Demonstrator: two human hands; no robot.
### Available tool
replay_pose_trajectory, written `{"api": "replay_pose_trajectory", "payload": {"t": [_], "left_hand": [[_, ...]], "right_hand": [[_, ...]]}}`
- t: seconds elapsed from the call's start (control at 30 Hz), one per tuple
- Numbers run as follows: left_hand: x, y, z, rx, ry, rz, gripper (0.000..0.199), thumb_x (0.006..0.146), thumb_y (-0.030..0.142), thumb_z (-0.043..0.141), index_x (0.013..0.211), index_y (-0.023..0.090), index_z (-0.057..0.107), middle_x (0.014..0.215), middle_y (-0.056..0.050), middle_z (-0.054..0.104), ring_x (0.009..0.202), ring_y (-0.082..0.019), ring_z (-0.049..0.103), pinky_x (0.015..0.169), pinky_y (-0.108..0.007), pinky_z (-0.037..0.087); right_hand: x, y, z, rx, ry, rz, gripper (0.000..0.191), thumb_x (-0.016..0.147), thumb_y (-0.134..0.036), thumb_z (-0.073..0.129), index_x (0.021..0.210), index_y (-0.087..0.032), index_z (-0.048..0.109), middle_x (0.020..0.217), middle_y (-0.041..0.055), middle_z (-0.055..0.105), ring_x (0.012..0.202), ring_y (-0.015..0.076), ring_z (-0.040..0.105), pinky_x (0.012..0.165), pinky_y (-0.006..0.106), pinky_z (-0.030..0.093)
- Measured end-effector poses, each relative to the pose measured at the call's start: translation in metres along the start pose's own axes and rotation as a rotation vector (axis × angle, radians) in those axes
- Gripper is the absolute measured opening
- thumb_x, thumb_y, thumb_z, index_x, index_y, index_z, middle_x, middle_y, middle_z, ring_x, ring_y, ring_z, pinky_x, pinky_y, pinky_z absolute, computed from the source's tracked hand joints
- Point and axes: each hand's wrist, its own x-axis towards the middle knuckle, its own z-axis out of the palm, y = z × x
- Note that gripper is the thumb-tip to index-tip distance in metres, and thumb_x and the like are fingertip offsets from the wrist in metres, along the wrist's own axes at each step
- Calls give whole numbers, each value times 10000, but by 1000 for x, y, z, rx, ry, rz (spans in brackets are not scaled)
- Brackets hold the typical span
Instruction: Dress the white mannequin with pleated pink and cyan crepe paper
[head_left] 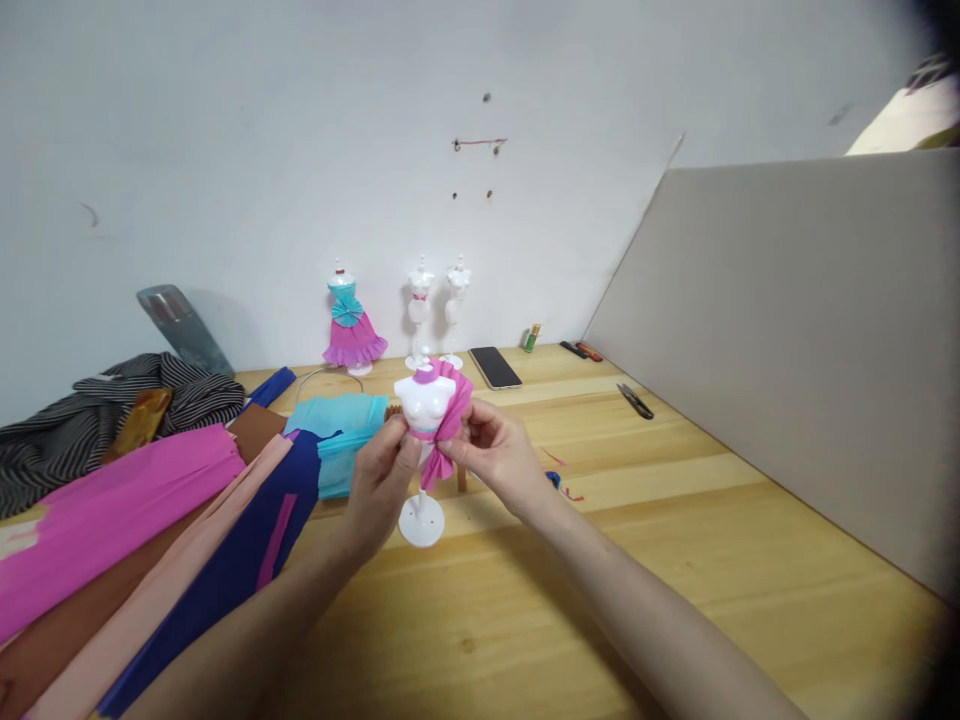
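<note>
A small white doll mannequin (pixel 424 400) on a round stand base is held between my two hands above the wooden table. Pink crepe paper (pixel 455 392) drapes from its neck over one shoulder and gathers at the waist. My left hand (pixel 384 480) pinches the mannequin's waist on its left side, thumb and fingers closed together. On the other side, my right hand (pixel 493 448) has thumb and fingertips closed on the gathered pink paper. The fingers cover part of the waist, and the mannequin's lower body is partly hidden.
Crepe paper sheets in pink (pixel 142 485), blue (pixel 300 490) and turquoise (pixel 352 420) lie at left. Against the wall stand a dressed mannequin (pixel 352 330) and two bare-looking ones (pixel 457 305). A phone (pixel 495 368), small green bottle (pixel 532 338) and snips (pixel 636 401) lie toward the right.
</note>
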Motion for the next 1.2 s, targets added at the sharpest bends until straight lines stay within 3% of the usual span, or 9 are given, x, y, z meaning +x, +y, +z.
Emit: {"api": "replay_pose_trajectory", "payload": {"t": [0.27, 0.33, 0.43, 0.5, 0.57, 0.7, 0.77, 0.93, 1.2], "left_hand": [[-2, -3, 0, -42, -4, -24, 220, 910, 344, 492, 908, 174, 631, 863, -29, 616, 812, -165, 543, 765, -264, 436], [-2, -3, 1, -86, -7, -31, 240, 907, 342, 500, 1032, 183, 630, 953, -45, 645, 890, -179, 573, 818, -276, 446], [-1, -3, 2, -225, 16, -89, 519, 888, 342, 536, 1371, 220, 392, 1097, -66, 650, 985, -191, 599, 869, -309, 461], [1, -5, 2, -279, 27, -130, 690, 868, 335, 569, 1454, 224, 221, 1131, -83, 650, 994, -195, 613, 870, -326, 473], [3, -8, -1, -264, 7, -139, 623, 853, 326, 594, 1404, 201, 330, 1123, -100, 657, 999, -204, 619, 871, -329, 477], [6, -12, -5, -185, -41, -95, 283, 849, 329, 602, 1076, 162, 619, 1005, -87, 682, 934, -204, 632, 843, -310, 489], [8, -13, -5, -200, -44, -85, 259, 840, 322, 616, 1049, 169, 632, 991, -70, 682, 909, -194, 639, 817, -299, 500], [18, -15, 1, -369, -43, -69, 252, 822, 280, 646, 1051, 178, 625, 1208, -83, 624, 1073, -216, 615, 877, -302, 507], [25, -28, 9, -346, -11, -51, 324, 844, 327, 617, 1129, 174, 620, 1107, -79, 684, 1029, -203, 640, 891, -297, 511]], "right_hand": [[0, 0, -2, 7, -50, -42, 240, 675, -341, 737, 689, -185, 555, 575, -51, 484, 514, 93, 438, 505, 238, 340], [0, 0, -2, -5, -47, -49, 237, 688, -338, 729, 686, -182, 551, 583, -51, 473, 519, 90, 429, 514, 237, 347], [0, 2, -2, -14, -42, -55, 237, 709, -349, 710, 683, -183, 543, 578, -53, 454, 513, 89, 417, 508, 236, 346], [0, 2, -3, -25, -32, -66, 235, 716, -360, 700, 686, -185, 546, 582, -51, 456, 517, 93, 423, 509, 237, 353], [0, 1, -3, -50, -24, -76, 225, 722, -360, 692, 692, -184, 556, 588, -46, 470, 528, 97, 433, 518, 238, 363], [0, 0, -5, -93, -22, -100, 181, 744, -333, 669, 718, -179, 577, 590, -40, 501, 532, 101, 451, 525, 237, 371], [0, 0, -5, -103, -20, -121, 157, 747, -317, 663, 740, -179, 589, 598, -39, 514, 538, 103, 467, 528, 238, 379], [3, 0, -6, -125, 11, -139, 162, 748, -319, 666, 738, -181, 582, 597, -35, 535, 539, 107, 490, 528, 239, 400], [9, 6, -12, -204, 68, -112, 148, 716, -307, 674, 728, -182, 595, 592, -33, 510, 529, 109, 464, 520, 246, 397]]}}
